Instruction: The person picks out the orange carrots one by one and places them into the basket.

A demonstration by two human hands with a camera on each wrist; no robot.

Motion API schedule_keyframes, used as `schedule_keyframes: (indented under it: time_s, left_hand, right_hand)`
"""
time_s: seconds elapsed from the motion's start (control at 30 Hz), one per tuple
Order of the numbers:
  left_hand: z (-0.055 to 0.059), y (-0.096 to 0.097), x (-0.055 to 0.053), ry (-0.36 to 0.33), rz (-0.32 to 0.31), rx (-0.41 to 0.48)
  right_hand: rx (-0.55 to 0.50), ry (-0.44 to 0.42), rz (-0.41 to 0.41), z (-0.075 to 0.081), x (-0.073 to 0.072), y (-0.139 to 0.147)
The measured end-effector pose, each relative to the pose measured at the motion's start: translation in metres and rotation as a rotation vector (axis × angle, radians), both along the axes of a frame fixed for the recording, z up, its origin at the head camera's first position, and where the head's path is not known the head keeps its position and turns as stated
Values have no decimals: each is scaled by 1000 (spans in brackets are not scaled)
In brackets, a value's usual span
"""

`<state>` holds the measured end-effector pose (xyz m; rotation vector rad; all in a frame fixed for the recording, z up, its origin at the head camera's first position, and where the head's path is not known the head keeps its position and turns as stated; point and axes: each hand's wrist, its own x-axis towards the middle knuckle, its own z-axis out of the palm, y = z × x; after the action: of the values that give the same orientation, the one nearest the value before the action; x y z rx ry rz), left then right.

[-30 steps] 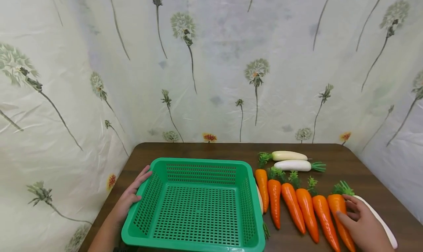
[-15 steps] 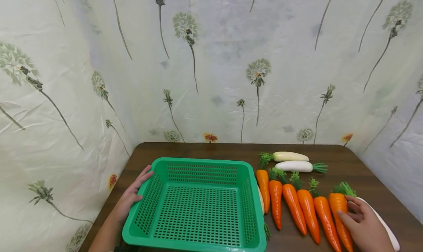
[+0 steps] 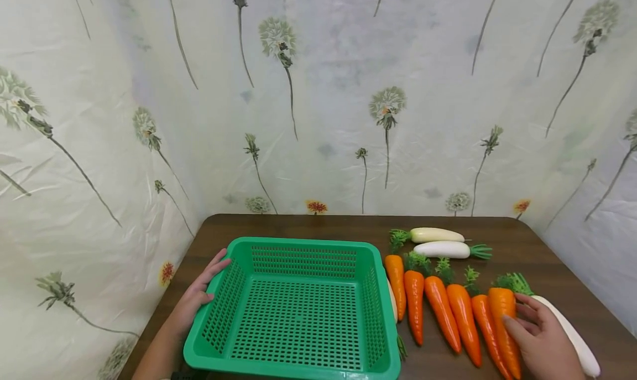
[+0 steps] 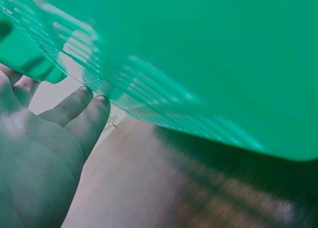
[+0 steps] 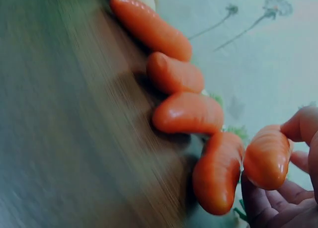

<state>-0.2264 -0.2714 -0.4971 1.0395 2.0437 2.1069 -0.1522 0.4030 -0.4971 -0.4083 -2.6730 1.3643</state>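
My right hand [image 3: 544,333] pinches the rightmost orange carrot [image 3: 502,316] between thumb and fingers, near its thick top. In the right wrist view this carrot [image 5: 268,161] looks raised, close beside another carrot [image 5: 218,176], with my thumb above and fingers below. Fingers extended, my left hand [image 3: 194,302] rests on the left side of a green plastic basket [image 3: 301,243]. The left wrist view has the fingertips [image 4: 102,104] touching the basket's slotted outer wall [image 4: 198,49]. Nothing lies inside the basket.
Several more carrots, one of them the middle carrot [image 3: 442,313], lie in a row right of the basket. A cream radish [image 3: 435,235] and a white radish [image 3: 440,250] lie behind them. Another long white radish [image 3: 572,336] is beyond my right hand. A patterned curtain [image 3: 318,103] surrounds the table.
The rightmost carrot has shifted slightly left in my right hand and now partly overlaps its neighbour. My left hand and the basket have stayed in place.
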Motion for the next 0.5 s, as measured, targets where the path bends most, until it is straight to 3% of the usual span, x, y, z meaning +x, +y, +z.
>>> schedule_keyframes:
  time_s: [0.13, 0.5]
  left_hand:
    - [-1, -1, -1, 5, -11, 15]
    - [-2, -1, 0, -12, 29, -3]
  right_hand:
    - [-46, 5, 2, 4, -1, -8]
    - [-102, 60, -34, 1, 5, -28]
